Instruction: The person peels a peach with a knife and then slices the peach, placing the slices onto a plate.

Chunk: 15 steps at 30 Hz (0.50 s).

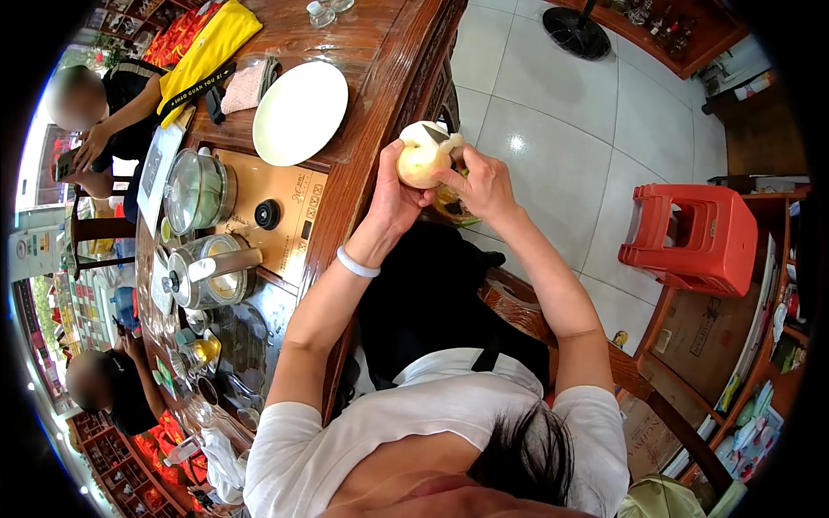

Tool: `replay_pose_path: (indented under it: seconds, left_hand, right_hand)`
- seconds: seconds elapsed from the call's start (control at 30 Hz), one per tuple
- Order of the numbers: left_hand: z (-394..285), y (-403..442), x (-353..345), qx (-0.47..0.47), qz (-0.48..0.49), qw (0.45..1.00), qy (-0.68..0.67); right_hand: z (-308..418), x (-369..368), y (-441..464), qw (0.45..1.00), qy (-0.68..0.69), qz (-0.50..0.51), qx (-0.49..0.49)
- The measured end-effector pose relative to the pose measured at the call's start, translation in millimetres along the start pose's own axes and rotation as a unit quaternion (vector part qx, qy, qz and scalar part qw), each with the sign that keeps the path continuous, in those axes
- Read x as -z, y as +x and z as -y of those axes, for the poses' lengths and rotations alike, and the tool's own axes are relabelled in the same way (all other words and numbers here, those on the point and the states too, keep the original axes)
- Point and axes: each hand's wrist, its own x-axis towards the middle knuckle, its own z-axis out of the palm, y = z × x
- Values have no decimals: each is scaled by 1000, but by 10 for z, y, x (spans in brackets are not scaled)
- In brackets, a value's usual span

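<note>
My left hand [399, 190], a pale bangle on its wrist, is closed around the lower left side of a round, pale yellow, partly peeled fruit [420, 162], which looks like an apple. At the fruit's upper right lies the grey blade of a small knife [435, 133]. My right hand [482, 183] is closed on the knife, its handle hidden in the fingers, with the thumb against the fruit. Whitish peel shows beside the blade. Under my hands, a container with scraps [451, 207] is partly hidden.
On the wooden table [380, 65] to the left stand a white oval plate [300, 114], a glass pot [200, 192] and a glass kettle [216, 269]. Red stacked stools [691, 237] stand at right. Two people sit across the table, one holding a phone [66, 164].
</note>
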Motion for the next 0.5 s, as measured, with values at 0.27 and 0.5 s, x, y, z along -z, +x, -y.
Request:
replay_pose_path:
  seconds: [0.27, 0.5]
  left_hand:
    - [44, 23, 40, 2, 15, 1000, -2]
    - [113, 12, 12, -30, -13, 999, -13]
  right_hand:
    - [-14, -76, -63, 998, 57, 32, -25]
    - [35, -140, -73, 997, 78, -10, -15]
